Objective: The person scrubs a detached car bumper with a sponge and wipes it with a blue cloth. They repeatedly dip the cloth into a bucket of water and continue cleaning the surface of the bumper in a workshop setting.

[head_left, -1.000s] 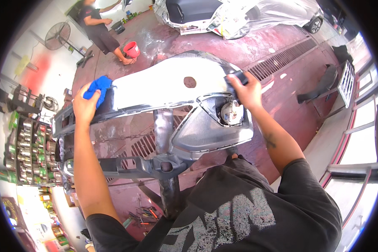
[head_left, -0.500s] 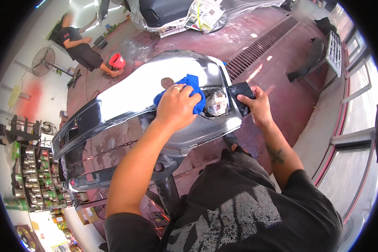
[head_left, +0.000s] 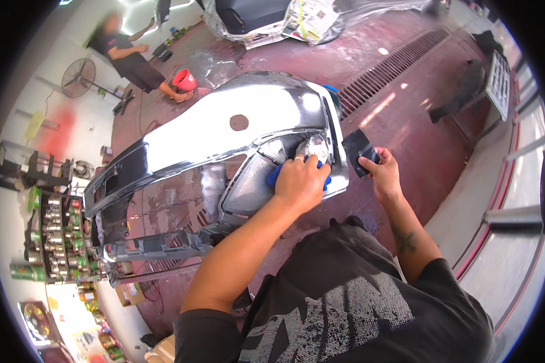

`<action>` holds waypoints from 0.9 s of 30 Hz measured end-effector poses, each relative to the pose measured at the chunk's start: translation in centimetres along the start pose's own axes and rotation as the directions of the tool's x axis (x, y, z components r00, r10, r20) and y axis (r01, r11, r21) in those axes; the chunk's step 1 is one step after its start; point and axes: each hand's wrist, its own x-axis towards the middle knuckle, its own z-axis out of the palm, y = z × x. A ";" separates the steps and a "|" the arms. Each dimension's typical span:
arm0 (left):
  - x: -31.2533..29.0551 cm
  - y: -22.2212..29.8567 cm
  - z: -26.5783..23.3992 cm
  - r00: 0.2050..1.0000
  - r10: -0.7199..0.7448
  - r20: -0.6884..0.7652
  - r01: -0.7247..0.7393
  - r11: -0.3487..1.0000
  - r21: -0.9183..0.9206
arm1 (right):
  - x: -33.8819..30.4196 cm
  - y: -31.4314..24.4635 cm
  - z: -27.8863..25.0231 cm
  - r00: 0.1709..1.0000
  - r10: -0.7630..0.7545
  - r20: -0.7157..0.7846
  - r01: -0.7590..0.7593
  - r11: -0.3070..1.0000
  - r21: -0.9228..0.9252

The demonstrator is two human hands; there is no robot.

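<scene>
1. Head view, left hand (head_left: 301,183): the forearm enters from the lower edge and runs up and to the right. The hand lies palm down with fingers curled, closed over one blue cloth (head_left: 277,175), pressing it onto the lower right part of the silver car bumper (head_left: 224,130).
2. Head view, right hand (head_left: 381,171): the arm is bent at the elbow and the hand is raised just right of the bumper's end. Fingers and thumb pinch one dark flat sanding pad (head_left: 357,151), which stands tilted and close to the bumper edge; whether it touches the edge cannot be told.
3. Bumper position: one bumper, glossy, lying across a stand over the red floor (head_left: 406,121), with one round hole (head_left: 239,122) near its middle.
4. Packages and containers: a rack of many cans (head_left: 57,233), green and silver, stands at the left edge; the count cannot be told. One red bucket (head_left: 184,80) sits on the floor beside a crouching person (head_left: 127,54) at upper left.
5. Other items: one floor fan (head_left: 79,77) at upper left; one long drain grate (head_left: 393,66) runs across the floor at upper right.
</scene>
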 end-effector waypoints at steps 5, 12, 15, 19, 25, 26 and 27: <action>-1.7 1.1 -1.7 0.974 -0.208 -0.085 0.208 0.978 -0.008 | 3.6 1.0 -0.5 0.986 -0.026 0.163 0.021 0.999 0.035; -6.7 -1.6 -10.5 0.911 -0.366 -0.189 0.392 0.912 0.122 | 5.4 2.2 -4.1 0.897 0.198 0.395 -0.234 0.971 0.046; -6.4 -3.1 -13.5 0.806 -0.502 -0.315 0.564 0.812 0.149 | 3.5 0.0 -3.9 0.772 0.393 0.500 -0.444 0.896 -0.019; -4.2 -7.2 -16.7 0.671 -0.555 -0.491 0.643 0.766 0.012 | 0.5 -0.3 -2.9 0.664 0.373 0.648 -0.460 0.887 -0.039; -1.0 -17.0 -18.0 0.584 -0.655 -0.480 0.697 0.707 -0.117 | -4.3 -0.2 3.1 0.625 -0.190 0.757 0.490 0.850 -0.191; -2.3 -19.7 -17.0 0.629 -0.591 -0.505 0.652 0.755 -0.071 | -4.7 -0.3 4.1 0.577 -0.239 0.781 0.606 0.766 -0.213; -4.4 -22.5 -15.7 0.668 -0.529 -0.524 0.611 0.792 -0.021 | -5.3 -0.1 5.2 0.518 -0.276 0.809 0.709 0.668 -0.226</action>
